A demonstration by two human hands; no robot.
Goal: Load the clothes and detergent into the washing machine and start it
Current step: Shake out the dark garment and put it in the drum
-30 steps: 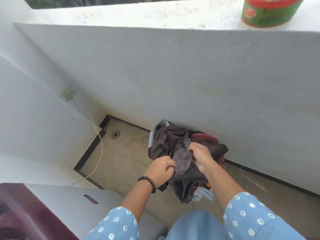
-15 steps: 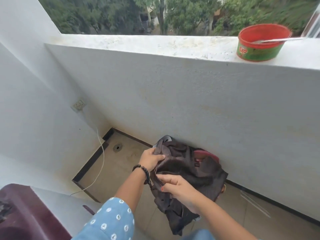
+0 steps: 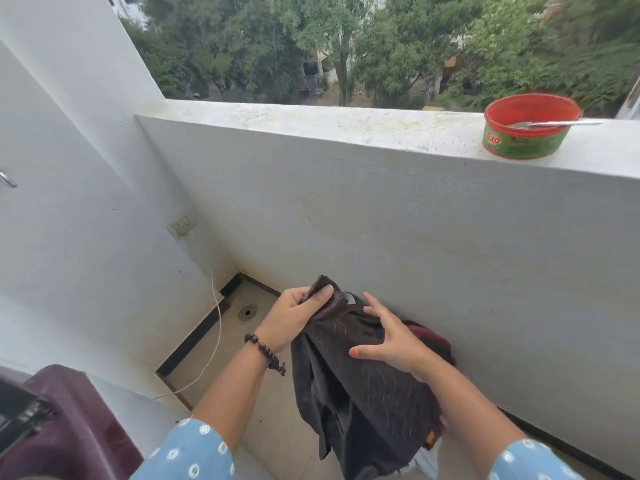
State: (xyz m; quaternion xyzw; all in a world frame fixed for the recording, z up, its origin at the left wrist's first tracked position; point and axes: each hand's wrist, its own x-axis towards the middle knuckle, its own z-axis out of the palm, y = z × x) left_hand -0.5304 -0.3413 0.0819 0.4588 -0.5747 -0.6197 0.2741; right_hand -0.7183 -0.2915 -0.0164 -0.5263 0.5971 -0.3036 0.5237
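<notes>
A dark brown garment point(image 3: 363, 386) hangs in front of me above the balcony floor. My left hand point(image 3: 298, 315), with a bead bracelet on the wrist, pinches its top corner. My right hand point(image 3: 391, 337) rests spread on the cloth's front, fingers apart. Behind and below the garment a red item point(image 3: 431, 336) and other clothes peek out near the wall. The washing machine point(image 3: 69, 420), maroon-topped with a grey side, fills the lower left corner. A red and green detergent tub point(image 3: 530, 133) with a metal spoon in it stands on the parapet ledge at the right.
The white parapet wall point(image 3: 381, 209) runs across in front, and a side wall with a socket point(image 3: 181, 226) stands at the left. A white cord point(image 3: 214, 337) hangs down to the tiled floor near a drain point(image 3: 247, 311). Trees lie beyond the ledge.
The view has tilted up, bringing the ledge and trees into sight. Both hands have raised the dark garment; my right hand has moved from gripping the bundle to lying spread on its front.
</notes>
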